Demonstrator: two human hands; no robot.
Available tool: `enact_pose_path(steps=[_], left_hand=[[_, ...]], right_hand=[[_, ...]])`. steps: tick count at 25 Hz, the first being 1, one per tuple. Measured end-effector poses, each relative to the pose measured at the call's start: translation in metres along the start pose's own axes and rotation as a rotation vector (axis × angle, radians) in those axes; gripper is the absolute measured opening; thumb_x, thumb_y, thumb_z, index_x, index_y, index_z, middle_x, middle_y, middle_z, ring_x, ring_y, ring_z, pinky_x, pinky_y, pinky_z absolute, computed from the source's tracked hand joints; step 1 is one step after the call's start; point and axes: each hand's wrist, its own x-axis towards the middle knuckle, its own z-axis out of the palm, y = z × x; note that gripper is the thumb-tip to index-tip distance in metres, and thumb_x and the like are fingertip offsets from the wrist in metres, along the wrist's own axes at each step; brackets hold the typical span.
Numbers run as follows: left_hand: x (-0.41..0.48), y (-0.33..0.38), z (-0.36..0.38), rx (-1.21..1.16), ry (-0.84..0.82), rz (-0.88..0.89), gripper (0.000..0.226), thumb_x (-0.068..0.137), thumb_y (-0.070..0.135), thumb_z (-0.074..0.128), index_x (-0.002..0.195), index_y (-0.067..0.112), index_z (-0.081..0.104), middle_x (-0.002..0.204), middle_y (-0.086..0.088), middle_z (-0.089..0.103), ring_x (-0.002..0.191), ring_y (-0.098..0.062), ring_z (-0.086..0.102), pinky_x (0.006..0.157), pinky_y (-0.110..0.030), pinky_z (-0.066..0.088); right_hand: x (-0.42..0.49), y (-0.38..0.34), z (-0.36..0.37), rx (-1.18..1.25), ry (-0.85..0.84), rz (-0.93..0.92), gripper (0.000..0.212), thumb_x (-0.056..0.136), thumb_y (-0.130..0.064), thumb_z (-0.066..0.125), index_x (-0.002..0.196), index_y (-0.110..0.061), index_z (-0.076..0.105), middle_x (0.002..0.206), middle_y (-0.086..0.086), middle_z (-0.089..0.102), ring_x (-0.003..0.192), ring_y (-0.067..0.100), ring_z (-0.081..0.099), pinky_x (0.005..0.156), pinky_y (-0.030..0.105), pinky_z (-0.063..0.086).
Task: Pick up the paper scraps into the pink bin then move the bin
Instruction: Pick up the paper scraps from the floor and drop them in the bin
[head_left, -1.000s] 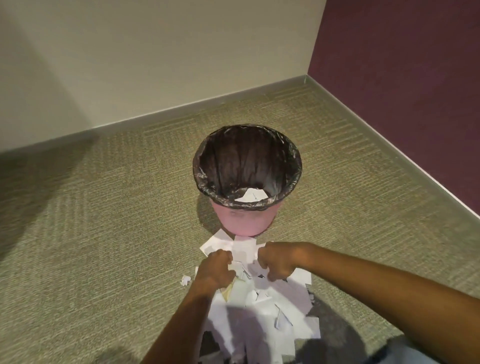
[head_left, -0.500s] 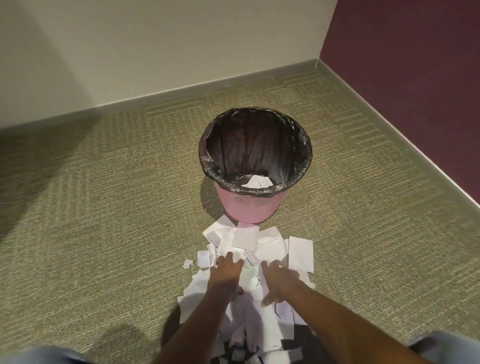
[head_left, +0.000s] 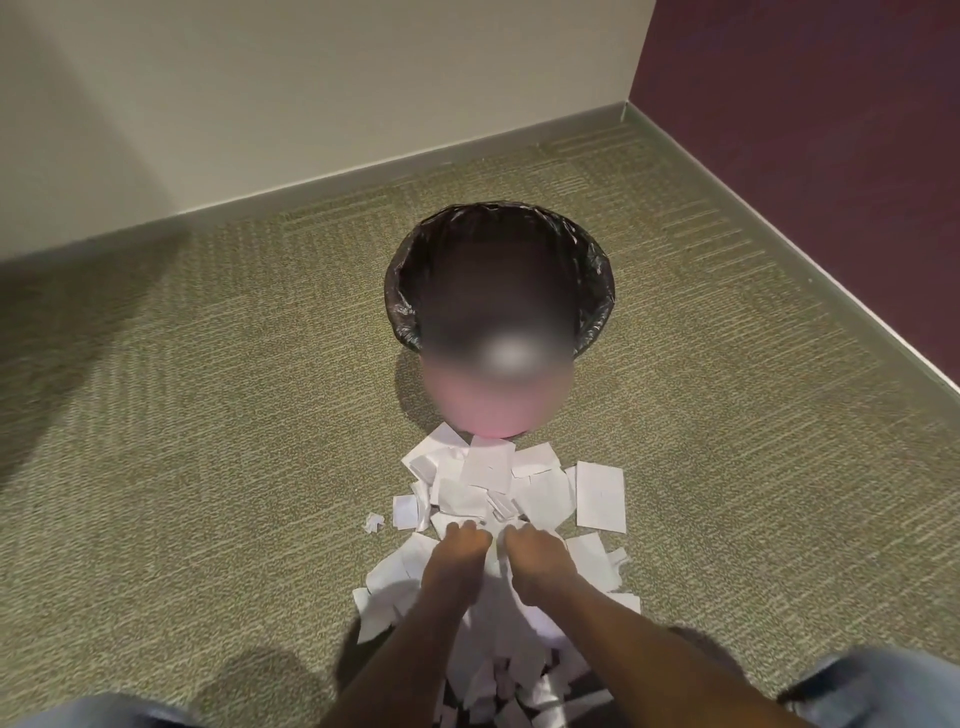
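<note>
A pink bin lined with a black bag stands upright on the carpet, with white paper at its bottom. A heap of white paper scraps lies on the carpet just in front of the bin and reaches back towards me. My left hand and right hand are side by side on the middle of the heap, fingers curled down into the scraps and gathering them. Part of the bin is blurred.
Green-beige carpet spreads all around. A cream wall with a grey baseboard runs behind the bin, and a purple wall closes the right side. My knees in blue jeans show at the bottom corners. One tiny scrap lies apart at the left.
My hands pulled back from the scraps near the bin to the middle of the heap, went flat, and have now curled into the paper. The view has tilted up slightly.
</note>
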Motion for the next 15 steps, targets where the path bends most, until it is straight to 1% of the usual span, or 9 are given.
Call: enact_pose_path(steps=[1,2,3,4,9,11,12,13,15], left_hand=[[-0.002,0.0,-0.006,0.043,-0.058,0.002,0.048,0.036,0.015,0.089,0.078,0.014,0.065,0.077,-0.005,0.06,0.069,-0.024,0.062,0.052,-0.026,0.052],[-0.007,0.003,-0.018,0.053,-0.045,0.018,0.041,0.059,0.011,0.08,0.097,0.009,0.063,0.097,-0.011,0.061,0.089,-0.029,0.061,0.072,-0.031,0.053],[-0.009,0.004,-0.023,0.074,-0.005,0.009,0.039,0.075,0.006,0.066,0.113,0.007,0.057,0.114,-0.014,0.056,0.107,-0.031,0.055,0.087,-0.036,0.048],[-0.009,0.006,-0.028,0.045,-0.008,0.007,0.041,0.081,0.002,0.057,0.121,0.007,0.052,0.123,-0.014,0.052,0.115,-0.031,0.05,0.094,-0.037,0.044],[-0.006,0.022,-0.078,-0.109,0.039,-0.026,0.04,0.076,0.004,0.054,0.116,0.01,0.059,0.116,-0.013,0.058,0.109,-0.029,0.058,0.083,-0.033,0.046],[-0.005,0.024,-0.109,-0.147,0.04,-0.026,0.039,0.073,0.007,0.059,0.112,0.01,0.062,0.112,-0.012,0.062,0.102,-0.027,0.061,0.077,-0.031,0.048],[-0.006,0.025,-0.126,-0.158,0.023,-0.04,0.039,0.071,0.008,0.064,0.11,0.01,0.062,0.111,-0.012,0.062,0.097,-0.026,0.061,0.073,-0.03,0.048],[-0.008,0.025,-0.143,-0.167,0.024,-0.039,0.04,0.069,0.009,0.07,0.108,0.009,0.063,0.11,-0.013,0.063,0.093,-0.026,0.061,0.07,-0.029,0.047],[-0.013,0.024,-0.179,-0.164,0.035,-0.004,0.038,0.067,0.013,0.078,0.101,0.003,0.065,0.104,-0.016,0.066,0.095,-0.029,0.062,0.068,-0.026,0.042]], right_hand=[[0.0,-0.001,-0.004,-0.005,-0.003,-0.012,0.041,0.084,-0.001,0.062,0.124,-0.007,0.053,0.125,0.015,0.057,0.115,0.032,0.058,0.093,0.037,0.047],[-0.002,-0.002,-0.008,-0.006,-0.006,-0.021,0.038,0.084,0.001,0.062,0.121,-0.007,0.057,0.125,0.015,0.058,0.115,0.032,0.059,0.093,0.037,0.047],[-0.004,-0.003,-0.014,-0.009,-0.012,-0.029,0.036,0.083,0.001,0.061,0.118,-0.007,0.061,0.124,0.016,0.059,0.114,0.032,0.06,0.092,0.036,0.048],[-0.007,-0.004,-0.021,-0.011,-0.019,-0.034,0.035,0.084,0.001,0.061,0.117,-0.006,0.063,0.124,0.017,0.059,0.113,0.033,0.061,0.091,0.036,0.049],[-0.024,-0.008,-0.096,-0.019,-0.078,-0.084,0.03,0.085,-0.002,0.064,0.115,-0.001,0.059,0.12,0.019,0.057,0.107,0.034,0.061,0.077,0.034,0.046],[-0.03,-0.01,-0.133,-0.018,-0.062,-0.123,0.018,0.085,0.001,0.06,0.102,-0.002,0.06,0.113,0.019,0.058,0.101,0.033,0.061,0.072,0.033,0.043],[-0.034,-0.01,-0.151,-0.02,-0.048,-0.137,0.009,0.084,0.003,0.059,0.09,-0.004,0.058,0.106,0.019,0.059,0.094,0.032,0.061,0.068,0.031,0.043],[-0.038,-0.011,-0.168,-0.015,-0.033,-0.136,0.012,0.084,0.005,0.059,0.081,-0.006,0.056,0.097,0.016,0.059,0.084,0.029,0.06,0.064,0.031,0.043],[-0.048,-0.013,-0.203,0.016,-0.032,-0.132,0.011,0.083,0.005,0.062,0.089,-0.005,0.06,0.083,0.012,0.058,0.068,0.024,0.055,0.056,0.031,0.043]])
